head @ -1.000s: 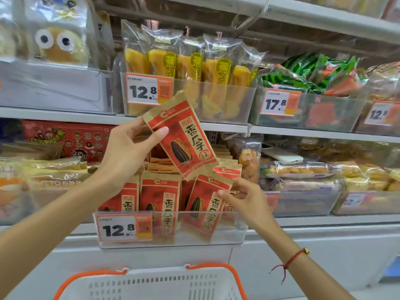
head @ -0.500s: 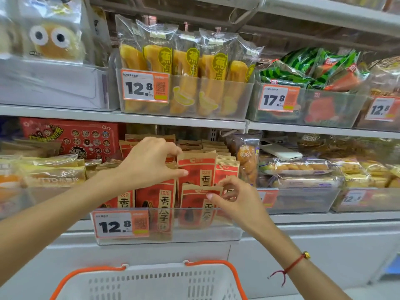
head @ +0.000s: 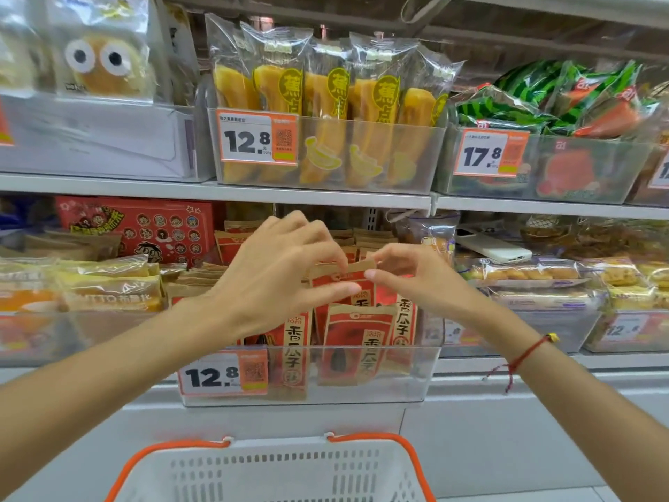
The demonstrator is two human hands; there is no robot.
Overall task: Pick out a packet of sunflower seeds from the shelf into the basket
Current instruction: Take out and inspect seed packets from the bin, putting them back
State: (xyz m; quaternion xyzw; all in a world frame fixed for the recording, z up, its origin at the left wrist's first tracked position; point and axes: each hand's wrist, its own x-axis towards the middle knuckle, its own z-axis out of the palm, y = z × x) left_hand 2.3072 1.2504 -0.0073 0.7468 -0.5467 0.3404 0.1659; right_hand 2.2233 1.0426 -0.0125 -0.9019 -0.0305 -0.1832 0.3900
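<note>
Red and tan packets of sunflower seeds (head: 356, 342) stand in rows in a clear plastic bin (head: 416, 371) on the lower shelf. My left hand (head: 278, 273) and my right hand (head: 412, 273) meet over the bin. Both pinch the tan top edge of one upright sunflower seed packet (head: 347, 280) in the row. The white basket with orange handles (head: 271, 469) sits below the bin at the bottom of the view.
The shelf above carries a bin of yellow banana cakes (head: 325, 114) and green watermelon-print packs (head: 557, 99). Bread packs (head: 108, 284) lie left of the seed bin, pastry packs (head: 532, 277) right of it. A red box (head: 141, 226) stands behind.
My left hand put the packet it held up back down among the rows. My right hand rose from the front packets, and both hands now pinch the top of one packet.
</note>
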